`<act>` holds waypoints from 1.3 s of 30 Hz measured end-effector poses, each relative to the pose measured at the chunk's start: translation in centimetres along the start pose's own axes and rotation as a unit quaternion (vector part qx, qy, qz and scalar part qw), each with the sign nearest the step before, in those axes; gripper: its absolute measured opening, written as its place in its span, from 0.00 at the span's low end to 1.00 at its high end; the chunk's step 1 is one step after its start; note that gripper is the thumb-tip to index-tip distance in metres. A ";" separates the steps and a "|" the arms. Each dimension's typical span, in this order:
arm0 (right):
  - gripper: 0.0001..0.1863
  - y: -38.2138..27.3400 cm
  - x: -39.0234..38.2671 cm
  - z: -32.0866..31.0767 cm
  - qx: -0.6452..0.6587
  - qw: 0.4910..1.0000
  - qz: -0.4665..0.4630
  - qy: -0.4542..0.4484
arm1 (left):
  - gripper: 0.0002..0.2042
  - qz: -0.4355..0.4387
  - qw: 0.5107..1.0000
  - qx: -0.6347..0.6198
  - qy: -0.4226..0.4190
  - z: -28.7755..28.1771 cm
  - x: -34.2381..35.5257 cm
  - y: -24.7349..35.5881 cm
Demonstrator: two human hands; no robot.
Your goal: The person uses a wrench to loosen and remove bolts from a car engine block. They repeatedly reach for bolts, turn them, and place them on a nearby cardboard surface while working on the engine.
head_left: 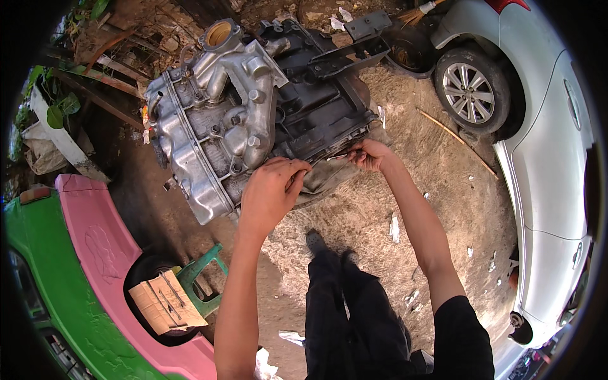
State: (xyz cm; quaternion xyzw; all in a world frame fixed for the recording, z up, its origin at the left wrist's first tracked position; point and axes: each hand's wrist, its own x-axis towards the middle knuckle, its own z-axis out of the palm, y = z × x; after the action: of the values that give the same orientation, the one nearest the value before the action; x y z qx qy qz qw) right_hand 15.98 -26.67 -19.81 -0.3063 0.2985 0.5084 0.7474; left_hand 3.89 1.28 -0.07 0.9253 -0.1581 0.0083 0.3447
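Observation:
A large engine (209,126) lies in front of me, with a silvery metal housing on its left and a dark, greasy section (316,114) on its right. My left hand (273,185) rests at the near edge of the engine, fingers curled and thumb pressed in. Whatever those fingers hold, if anything, is hidden. At the dark section's near right edge, my right hand (368,156) pinches a thin, light-coloured rod (337,157) that points left along that edge. A dark, crumpled cloth-like sheet (329,176) lies under this side of the engine.
A silver car (544,190) stands on the right, a green and pink car body (95,247) on the left. Cardboard with several thin metal pieces (166,303) lies by a green plastic stool (206,278). A stick (457,142) and paper scraps (394,228) litter the ground.

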 end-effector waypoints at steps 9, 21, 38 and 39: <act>0.19 1.0 0.2 -0.1 0.125 0.992 -0.022 0.008 | 0.07 -0.008 1.000 -0.003 -0.007 0.1 0.0 -0.2; 0.11 10.5 0.0 8.8 0.139 0.953 -0.222 0.150 | 0.07 -0.034 0.999 -0.026 -0.008 0.1 -0.1 0.0; 0.26 20.2 8.0 8.8 -0.245 0.728 -0.518 0.377 | 0.07 -0.025 0.999 -0.047 -0.006 0.1 -0.1 0.1; 0.26 20.3 7.8 8.8 -0.220 0.730 -0.522 0.384 | 0.07 -0.028 0.999 -0.042 -0.008 0.0 0.0 0.0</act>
State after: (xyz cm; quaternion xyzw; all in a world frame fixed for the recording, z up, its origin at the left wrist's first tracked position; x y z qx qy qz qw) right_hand 0.41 -9.53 -23.26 -0.7386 0.2329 -0.0706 0.6286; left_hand 3.84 1.25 -0.08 0.9141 -0.1349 -0.0157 0.3820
